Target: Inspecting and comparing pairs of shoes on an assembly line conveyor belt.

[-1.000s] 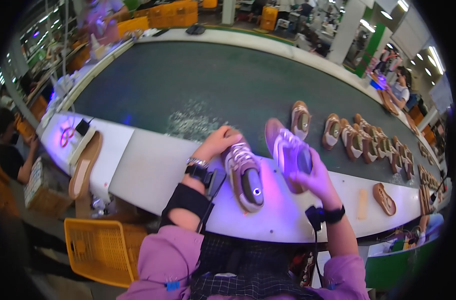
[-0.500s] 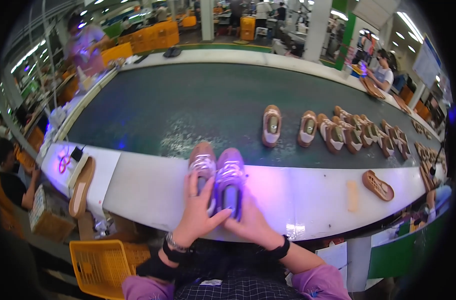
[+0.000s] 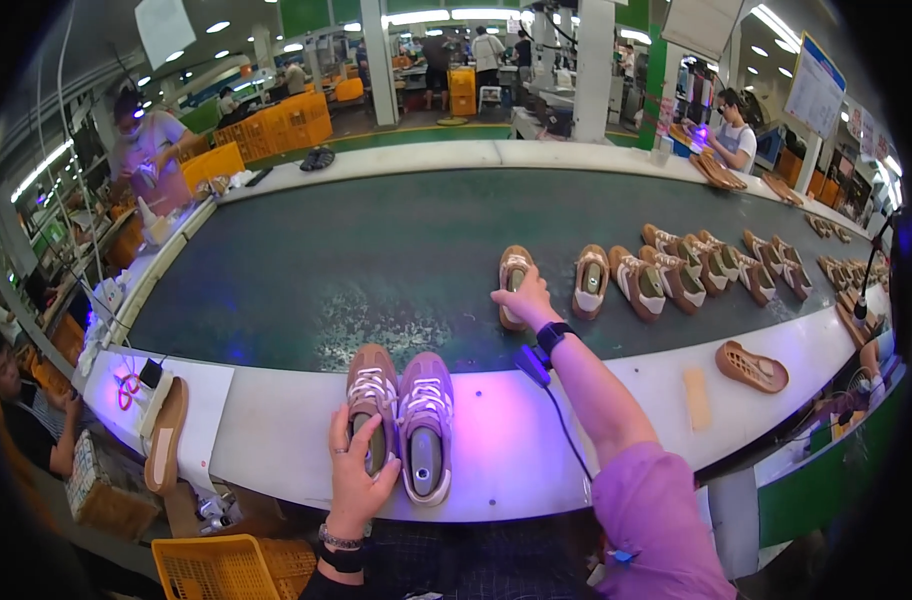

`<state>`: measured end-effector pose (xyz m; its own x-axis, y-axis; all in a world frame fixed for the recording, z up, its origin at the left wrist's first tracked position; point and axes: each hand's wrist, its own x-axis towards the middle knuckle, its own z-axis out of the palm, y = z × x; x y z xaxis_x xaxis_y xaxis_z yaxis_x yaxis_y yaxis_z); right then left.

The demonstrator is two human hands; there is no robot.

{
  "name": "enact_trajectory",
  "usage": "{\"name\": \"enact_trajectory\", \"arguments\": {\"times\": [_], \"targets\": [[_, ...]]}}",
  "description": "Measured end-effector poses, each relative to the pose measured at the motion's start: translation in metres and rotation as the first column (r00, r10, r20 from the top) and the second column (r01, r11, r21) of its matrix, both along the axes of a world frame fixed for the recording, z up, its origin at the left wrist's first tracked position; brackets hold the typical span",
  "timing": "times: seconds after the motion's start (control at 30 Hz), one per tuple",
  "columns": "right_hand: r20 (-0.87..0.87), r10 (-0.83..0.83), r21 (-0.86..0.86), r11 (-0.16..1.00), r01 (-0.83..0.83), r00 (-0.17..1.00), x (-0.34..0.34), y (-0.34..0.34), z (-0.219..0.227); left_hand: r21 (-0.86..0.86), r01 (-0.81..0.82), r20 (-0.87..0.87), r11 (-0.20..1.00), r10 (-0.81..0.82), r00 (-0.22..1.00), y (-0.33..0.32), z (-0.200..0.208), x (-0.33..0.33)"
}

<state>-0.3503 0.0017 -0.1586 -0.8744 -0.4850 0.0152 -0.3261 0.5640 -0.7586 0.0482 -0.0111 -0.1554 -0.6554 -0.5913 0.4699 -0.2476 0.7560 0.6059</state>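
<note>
Two tan sneakers with white laces stand side by side on the white table edge, toes away from me. My left hand [image 3: 360,468] is wrapped round the heel of the left sneaker [image 3: 372,385]. The right sneaker [image 3: 426,402] of the pair looks violet under purple light; its grey insert shows in the opening. My right arm reaches forward over the dark green belt, where my right hand [image 3: 528,298] grips the heel of another tan sneaker [image 3: 514,262], the leftmost in the row. That sneaker's heel is mostly hidden by my fingers.
More sneakers [image 3: 639,285] stand along the belt [image 3: 306,250] to the right. A small dark corded device [image 3: 533,364] is beside my right forearm. A brown sole [image 3: 752,368] lies right, another sole [image 3: 168,435] left near red scissors [image 3: 127,390]. A yellow crate [image 3: 226,565] stands below.
My right hand has left the violet-lit sneaker and reached forward right onto a sneaker on the belt. My left hand stays at the left sneaker. The view has tilted up.
</note>
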Motion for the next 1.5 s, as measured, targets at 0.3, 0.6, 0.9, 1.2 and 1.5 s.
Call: {"name": "enact_trajectory", "arguments": {"times": [0.3, 0.6, 0.9, 1.2, 1.5], "targets": [[0.508, 0.132, -0.331, 0.942, 0.051, 0.851, -0.070, 0.025, -0.032, 0.041, -0.048, -0.104, 0.998, 0.052, 0.993, -0.008, 0.006, -0.011], [0.045, 0.364, -0.215, 0.913, -0.347, 0.930, 0.111, 0.225, 0.033, -0.296, -0.295, 0.053, 0.909, 0.324, 0.945, -0.016, 0.025, 0.009], [0.219, 0.417, 0.045, 0.899, -0.436, 0.882, 0.151, 0.222, 0.043, 0.392, 0.009, 0.083, 0.920, -0.045, 0.996, 0.030, -0.008, -0.041], [0.590, 0.701, -0.772, 0.635, 0.025, 0.401, 0.161, 0.199, 0.004, 0.834, 0.483, -0.483, 0.266, -0.070, 0.873, 0.020, -0.001, -0.035], [0.059, 0.871, -0.980, 0.145, -0.139, 0.488, 0.131, 0.155, 0.076, 0.535, 0.808, -0.758, 0.246, -0.282, 0.588, -0.009, 0.089, -0.101]]}}
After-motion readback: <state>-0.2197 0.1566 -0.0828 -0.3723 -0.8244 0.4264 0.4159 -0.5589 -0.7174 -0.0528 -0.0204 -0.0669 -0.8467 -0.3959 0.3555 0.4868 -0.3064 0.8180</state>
